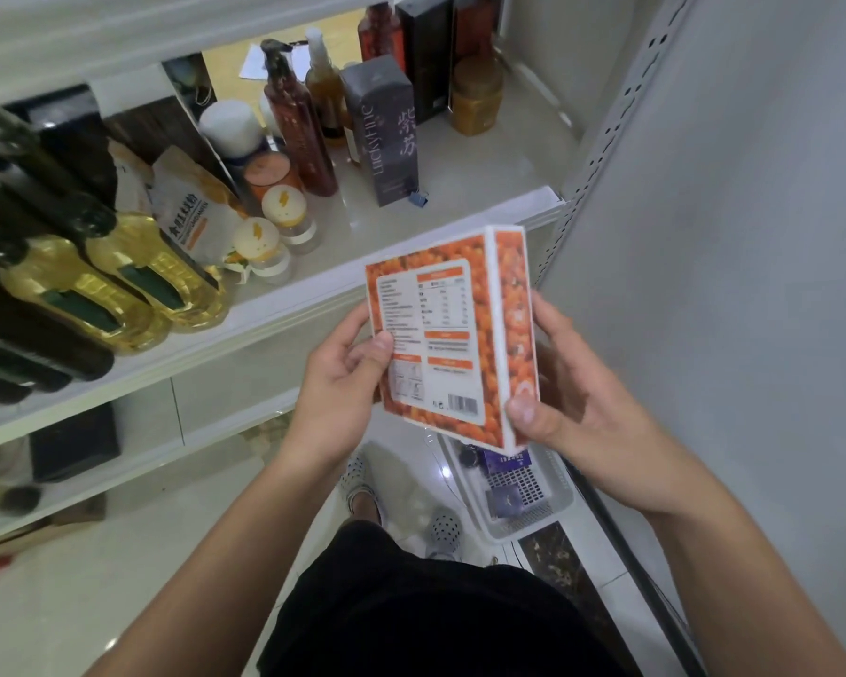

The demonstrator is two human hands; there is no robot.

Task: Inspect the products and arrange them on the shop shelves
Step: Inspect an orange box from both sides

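White shop shelves [284, 305] run across the left and top of the view, with a pale perforated upright [601, 153] on the right and glossy floor tiles [118, 579] below. On the middle shelf stand yellow oil bottles [118, 290], a printed pouch [186, 212], two small white-capped jars [257, 244], a dark pump bottle [299, 124] and a tall grey carton [387, 134]. The right part of that shelf, near the upright, shows bare surface. Held in the air just in front of the shelf's edge is an orange box [440, 334], the product being handled. The left hand [343, 378] grasps its left edge with the thumb laid on the printed back panel. The right hand [572, 398] clasps the right side and lower corner, thumb pressed on the narrow side face. The box is tilted so its back, with text panels, a table and a barcode, faces the camera, which suggests it is being read and checked, not yet placed. Hands on opposite edges keep it steady and let it be turned. Below the box, on the floor, a white basket [533, 525] holds a few more packets [506, 498], probably stock waiting its turn. The bare stretch of shelf looks the likely spot for the box once it passes.
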